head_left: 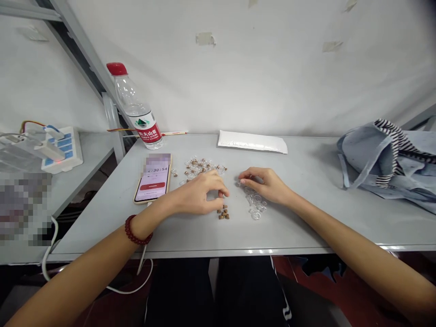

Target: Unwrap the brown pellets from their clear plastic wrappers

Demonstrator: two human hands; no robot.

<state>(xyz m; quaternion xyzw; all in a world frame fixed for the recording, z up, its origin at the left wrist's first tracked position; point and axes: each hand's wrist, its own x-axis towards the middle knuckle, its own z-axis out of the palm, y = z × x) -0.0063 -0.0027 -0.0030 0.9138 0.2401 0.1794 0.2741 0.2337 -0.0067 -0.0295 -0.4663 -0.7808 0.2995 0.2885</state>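
My left hand (204, 193) is bent over the desk with its thumb and fingers drawn together. Whatever lies between those fingertips is too small to make out. Just below them sit several small brown pellets (224, 214). My right hand (265, 182) is curled, its thumb and forefinger pinched at a small clear piece (237, 182). Beneath and beside that hand lies a pile of clear plastic pieces (256, 210), some ring-shaped. Beyond my left hand, brown pellets and clear plastic pieces lie mixed in a spread-out heap (200, 166), partly hidden by the hand.
A phone (153, 179) with a white cable lies left of my left hand. Behind it stands a water bottle (139, 111). A white packet (252, 142) rests by the wall. At right is a grey-blue fabric bag (384, 159); a power strip (64, 150) is far left.
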